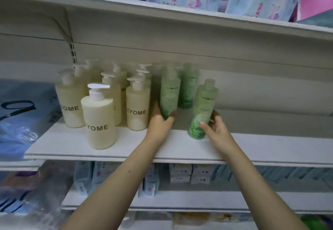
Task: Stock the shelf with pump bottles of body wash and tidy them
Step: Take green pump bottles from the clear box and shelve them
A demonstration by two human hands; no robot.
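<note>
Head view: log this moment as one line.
left hand: grips upright green bottle | right hand: grips tilted green bottle | cream pump bottles: standing at left on shelf

Cream pump bottles (pixel 98 121) are standing on the shelf (pixel 72 145), the middle green bottle (pixel 169 94) beside them, the front green bottle (pixel 202 110) nearer the edge.

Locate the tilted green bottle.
Head view, centre-right: the right hand grips the tilted green bottle on the shelf, right of the upright green bottle the left hand grips.
</note>
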